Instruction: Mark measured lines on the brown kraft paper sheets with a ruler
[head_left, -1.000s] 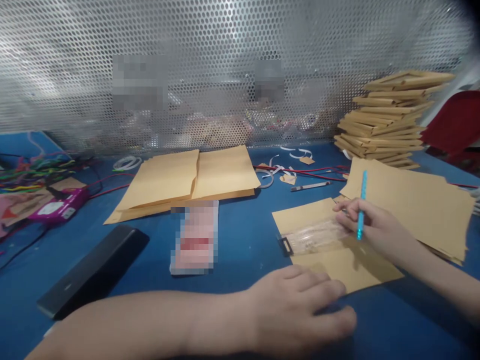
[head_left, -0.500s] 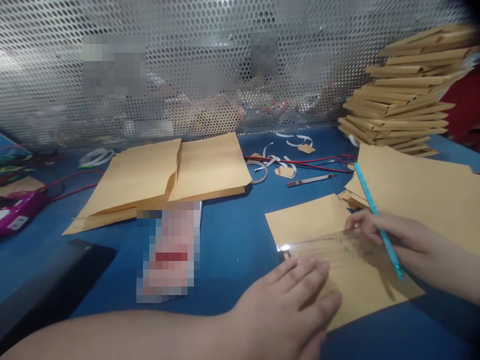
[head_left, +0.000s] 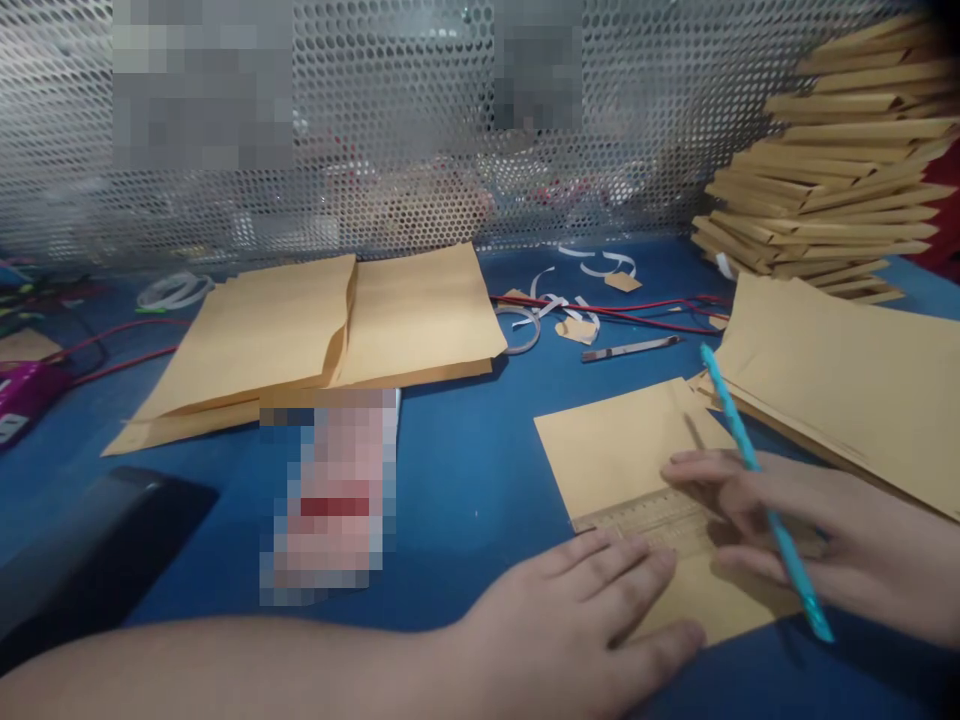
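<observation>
A piece of brown kraft paper (head_left: 622, 440) lies at a slant on the blue table, with a clear plastic ruler (head_left: 637, 515) across it. My left hand (head_left: 585, 610) rests with fingers stretched over the ruler's lower edge and the paper. Over the ruler's right part is my right hand (head_left: 795, 530), its fingertips at the ruler. A slim teal pencil (head_left: 735, 415) is tucked in that hand, tilted, its lower end sticking out below the fingers. My right fingers hide the ruler's right end.
Brown envelopes (head_left: 420, 310) lie at the back left, more brown sheets (head_left: 847, 380) at right. A tall envelope stack (head_left: 832, 190) rises behind them. A craft knife (head_left: 630, 348), a tape ring (head_left: 525, 330), paper scraps and red cables (head_left: 622, 308) lie between. A perforated metal screen (head_left: 390, 150) stands behind.
The ruler, standing tilted and shiny before, now lies flat on the paper. My right hand has shifted down, its fingers more spread, the pencil still in it. My left fingers have spread a little.
</observation>
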